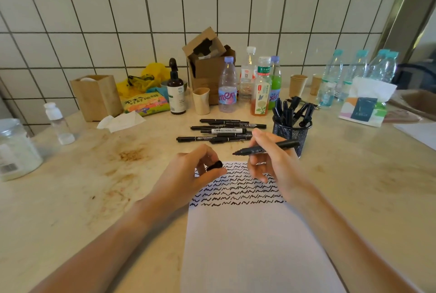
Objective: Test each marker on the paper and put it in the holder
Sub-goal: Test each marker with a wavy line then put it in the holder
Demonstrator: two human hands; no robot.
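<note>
The right hand (pixel 269 158) grips an uncapped black marker (pixel 266 148), tip pointing left, held above the top edge of the paper (pixel 254 245). The left hand (pixel 188 174) pinches the marker's cap (pixel 215 165) between thumb and fingers, just over the paper's upper left corner. Both hands cover part of the squiggles (pixel 238 192) that fill the paper's top portion in rows (how far the rows reach under the hands cannot be seen). The lower edge of the paper is cut off by the frame.

Beyond the hands, a loose pile of markers (pixel 221 131) lies on the table (pixel 82 186), and just right of it stands the mesh holder (pixel 291 133) with several markers upright inside; the right hand hides part of its base.

The table is pale stone with brown stains on its left side. Along the back sit a wooden box (pixel 96 97), a dark pump bottle (pixel 175 90), an open carton (pixel 207 64), paper cups and plastic bottles (pixel 250 82), with a tissue pack (pixel 365 104) at the right. A jar (pixel 16 149) at the left edge is partly cropped. Behind runs a wall (pixel 118 9) of white tiles with dark grout.
</note>
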